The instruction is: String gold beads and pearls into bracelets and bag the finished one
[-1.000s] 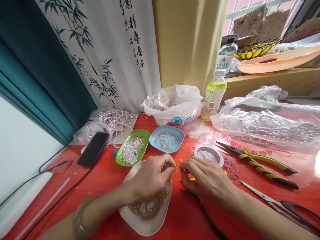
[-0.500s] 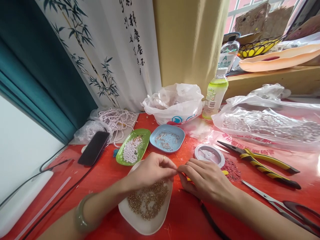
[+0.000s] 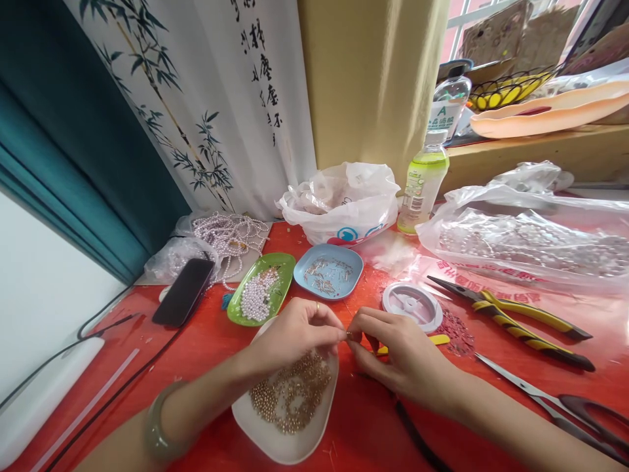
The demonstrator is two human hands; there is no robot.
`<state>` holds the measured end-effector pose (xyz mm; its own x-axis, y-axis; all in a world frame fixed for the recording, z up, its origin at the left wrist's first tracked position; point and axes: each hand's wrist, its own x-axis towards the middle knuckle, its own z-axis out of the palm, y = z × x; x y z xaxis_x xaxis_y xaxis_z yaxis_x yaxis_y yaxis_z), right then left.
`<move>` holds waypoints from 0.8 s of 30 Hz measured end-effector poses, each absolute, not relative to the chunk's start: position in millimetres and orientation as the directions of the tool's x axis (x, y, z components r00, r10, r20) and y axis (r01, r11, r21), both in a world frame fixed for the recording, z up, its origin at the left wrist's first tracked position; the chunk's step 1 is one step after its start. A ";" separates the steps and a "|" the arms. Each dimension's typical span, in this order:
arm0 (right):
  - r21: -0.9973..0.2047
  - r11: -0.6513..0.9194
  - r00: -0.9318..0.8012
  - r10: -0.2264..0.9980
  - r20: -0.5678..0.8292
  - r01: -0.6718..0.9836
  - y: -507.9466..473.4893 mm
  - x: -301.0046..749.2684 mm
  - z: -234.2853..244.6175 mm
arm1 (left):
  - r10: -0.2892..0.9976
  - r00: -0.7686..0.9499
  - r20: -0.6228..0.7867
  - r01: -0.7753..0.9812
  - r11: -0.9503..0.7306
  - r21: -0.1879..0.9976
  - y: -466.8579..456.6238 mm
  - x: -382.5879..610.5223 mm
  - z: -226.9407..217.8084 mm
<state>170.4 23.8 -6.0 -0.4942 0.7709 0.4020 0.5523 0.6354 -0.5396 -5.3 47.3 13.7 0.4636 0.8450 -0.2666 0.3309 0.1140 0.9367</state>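
Note:
My left hand (image 3: 299, 335) is above the far part of a white dish (image 3: 246, 429) of gold beads (image 3: 289, 393). Its thumb and index finger pinch something tiny, perhaps a bead, too small to name. My right hand (image 3: 405, 351) meets it fingertip to fingertip at that spot, index finger bent and thumb a little lower. Behind the hands, a green dish (image 3: 285, 269) holds white pearl beads (image 3: 258, 295). Next to it a blue dish (image 3: 354, 278) holds small metal pins (image 3: 324, 272). A yellow strip (image 3: 439, 339) shows partly behind my right hand.
Pliers (image 3: 521, 321) and scissors (image 3: 550, 400) lie at right, near a clear spool (image 3: 413, 307) and red bits (image 3: 455, 333). A phone (image 3: 184, 292) and bead strands (image 3: 230, 236) are at left. Plastic bags (image 3: 339, 203) and a bottle (image 3: 422, 187) stand at the back.
My right hand's fingers have lifted and bent, its index finger and thumb now more apart, and more of the yellow strip shows. My left hand has hardly moved, still pinching.

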 end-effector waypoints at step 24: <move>-0.514 0.561 -0.344 0.819 0.459 0.649 24.9 168.5 -9.6 | 0.876 0.435 -0.208 0.343 0.053 0.938 43.0 -1.4 17.1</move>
